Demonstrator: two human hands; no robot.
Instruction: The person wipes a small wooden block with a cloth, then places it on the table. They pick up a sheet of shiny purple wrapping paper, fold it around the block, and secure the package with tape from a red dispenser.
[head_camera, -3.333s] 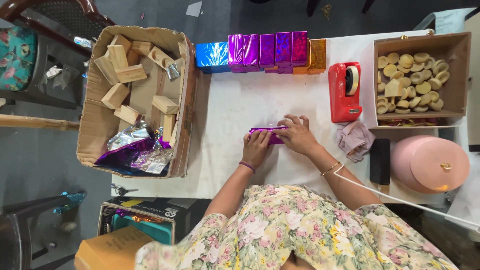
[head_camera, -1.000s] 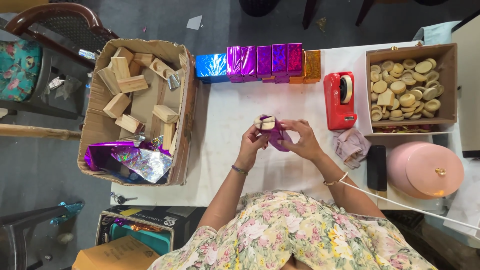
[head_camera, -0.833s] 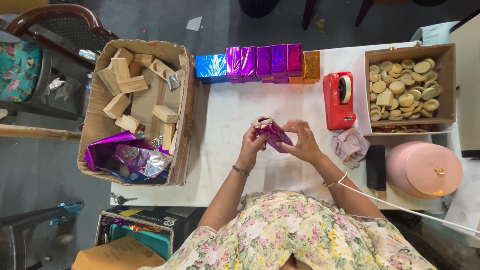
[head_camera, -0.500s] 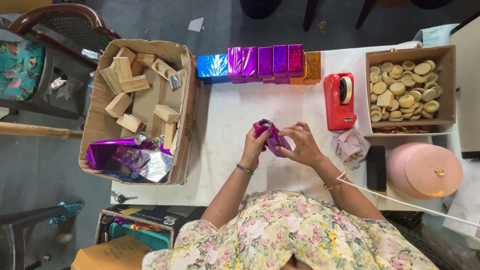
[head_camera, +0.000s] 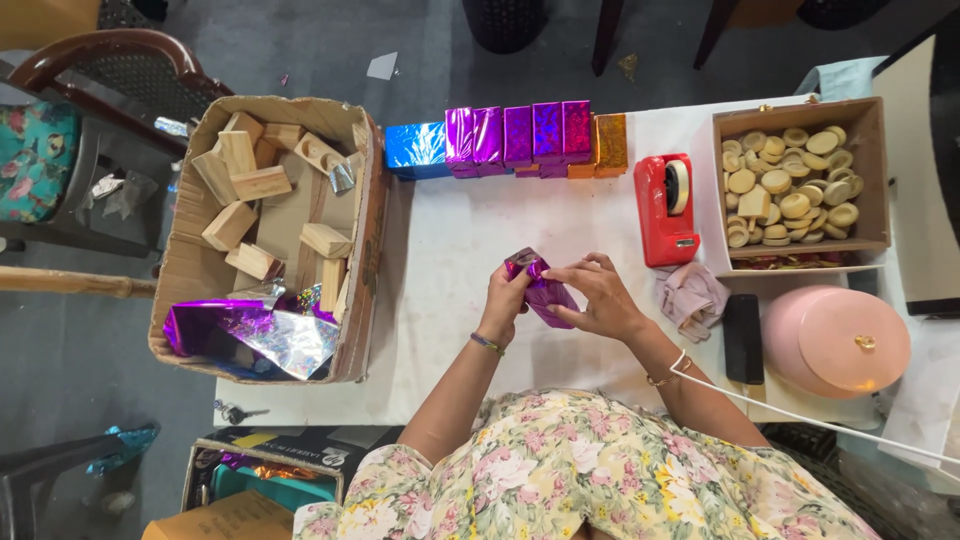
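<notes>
**Two hands hold a small block in shiny purple paper**

Head view: the left hand (head_camera: 503, 300) and the right hand (head_camera: 597, 297) meet above the middle of the white worktop (head_camera: 450, 250); between them is a small block wrapped in shiny purple foil paper (head_camera: 541, 290), tilted and lifted off the worktop; the left fingers are curled tight around its left end; the right fingers (head_camera: 560, 273) are bent over its top and side, pinching the paper; both hands touch the block, and neither is open wide.

At the far edge of the worktop stands a row of wrapped blocks; one shiny blue wrapped block (head_camera: 417, 148) on the left, then shiny purple wrapped blocks (head_camera: 518, 137) side by side, then a shiny orange wrapped block (head_camera: 611, 142) at the right end; they touch each other.

Right of the hands is a red tape holder with a roll of tape (head_camera: 665, 208); just beside it lies a crumpled pale pink cloth (head_camera: 692, 296); next to the cloth is a flat black phone-shaped thing (head_camera: 743, 338); further right is a round pink lid with a gold knob (head_camera: 838, 342).

At the far right a brown cardboard box of round wooden discs (head_camera: 795, 180) sits on the worktop.

On the left, touching the worktop's edge, is a big brown cardboard box of plain wooden blocks (head_camera: 262, 210); crumpled sheets of shiny purple and silver foil paper (head_camera: 250, 335) lie in its near end.
</notes>
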